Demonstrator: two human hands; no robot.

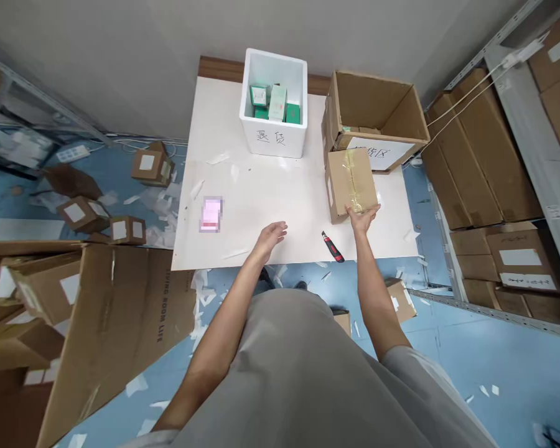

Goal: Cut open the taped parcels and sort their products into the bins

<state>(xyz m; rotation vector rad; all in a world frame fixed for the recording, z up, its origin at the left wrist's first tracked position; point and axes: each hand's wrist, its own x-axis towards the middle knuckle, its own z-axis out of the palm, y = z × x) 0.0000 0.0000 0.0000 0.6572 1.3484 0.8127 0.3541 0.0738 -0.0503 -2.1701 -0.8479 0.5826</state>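
Observation:
My right hand [363, 219] grips the near edge of a taped cardboard box [338, 180], thumb and fingers spread along its lower side. That box is tilted against the front of a larger open carton [378, 130] with a handwritten white label. Over the white table [261, 186], my left hand [273, 236] hovers with its fingers loosely stretched and holds nothing. Between my hands, a red and black utility knife [332, 246] lies near the table's front edge. At the back, a white foam box [274, 134] with handwriting holds several green and white small boxes [277, 102].
A blurred pink item [211, 214] lies on the table's left. On the floor at left stands a big carton [121, 305] full of boxes, with small boxes [84, 213] beyond it. Shelving [527, 124] with cartons lines the right. Paper scraps litter the blue floor [504, 367].

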